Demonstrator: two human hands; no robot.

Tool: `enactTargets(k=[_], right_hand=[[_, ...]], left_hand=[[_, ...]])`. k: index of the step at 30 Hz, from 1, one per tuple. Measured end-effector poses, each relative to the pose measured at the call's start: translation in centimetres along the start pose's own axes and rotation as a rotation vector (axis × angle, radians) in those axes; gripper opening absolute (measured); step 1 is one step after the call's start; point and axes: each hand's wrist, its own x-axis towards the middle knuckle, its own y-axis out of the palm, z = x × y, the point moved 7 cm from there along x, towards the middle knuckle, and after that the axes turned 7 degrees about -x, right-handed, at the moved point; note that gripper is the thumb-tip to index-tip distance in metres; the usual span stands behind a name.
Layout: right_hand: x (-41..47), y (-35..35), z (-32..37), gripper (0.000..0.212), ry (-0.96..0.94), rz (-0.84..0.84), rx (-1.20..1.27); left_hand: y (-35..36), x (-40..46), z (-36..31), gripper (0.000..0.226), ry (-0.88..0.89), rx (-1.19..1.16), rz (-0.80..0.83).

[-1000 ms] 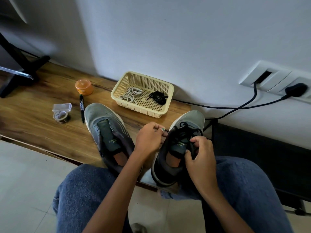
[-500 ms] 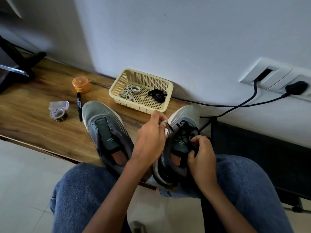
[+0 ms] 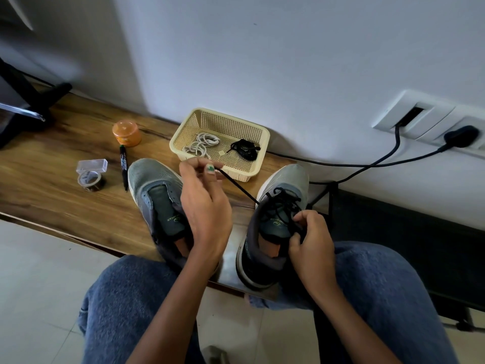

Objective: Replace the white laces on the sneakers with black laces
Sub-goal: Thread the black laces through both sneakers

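Our left hand (image 3: 203, 203) pinches the limp black lace (image 3: 237, 185) near its stiff tip, the best hold, while our right hand (image 3: 309, 248) grips the laced sneaker (image 3: 275, 227).

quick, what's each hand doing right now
Left hand: pinching the free end of the black lace, drawn out taut from the right sneaker.
Right hand: fingers curled, gripping that sneaker's laces near the tongue.

An orange jar (image 3: 126, 132) stands left of the basket (image 3: 258, 158); below it lie a marker (image 3: 123, 166) and tape roll (image 3: 90, 177).
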Motion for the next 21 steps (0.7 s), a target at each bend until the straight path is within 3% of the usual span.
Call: enactTargets(k=[2, 5, 8, 9, 12, 14, 21], right_hand=[[0.1, -0.1, 0.3, 0.032, 0.006, 0.016, -0.009], [0.8, -1.3, 1.4, 0.025, -0.007, -0.058, -0.019], [2.1, -2.2, 2.7, 0.013, -0.016, -0.114, 0.029], [2.7, -2.0, 3.0, 0.011, -0.005, -0.085, 0.018], [4.3, -0.3, 3.4, 0.037, 0.034, 0.098, -0.177], [4.8, 0.5, 3.3, 0.041, 0.092, 0.216, -0.224], [4.8, 2.5, 0.5, 0.012, 0.517, 0.463, 0.326]], left_hand=[[-0.1, 0.0, -0.1, 0.015, 0.008, -0.051, -0.013], [0.7, 0.1, 0.9, 0.016, -0.128, -0.072, 0.112], [1.9, -0.2, 2.9, 0.008, -0.306, 0.165, 0.339], [2.3, -0.7, 3.6, 0.008, -0.343, 0.248, 0.427], [3.5, -2.2, 4.7, 0.008, -0.396, 0.345, 0.637], [4.1, -3.1, 5.1, 0.007, -0.410, 0.381, 0.735], [4.7, -4.2, 5.6, 0.011, -0.473, 0.292, 0.819]])
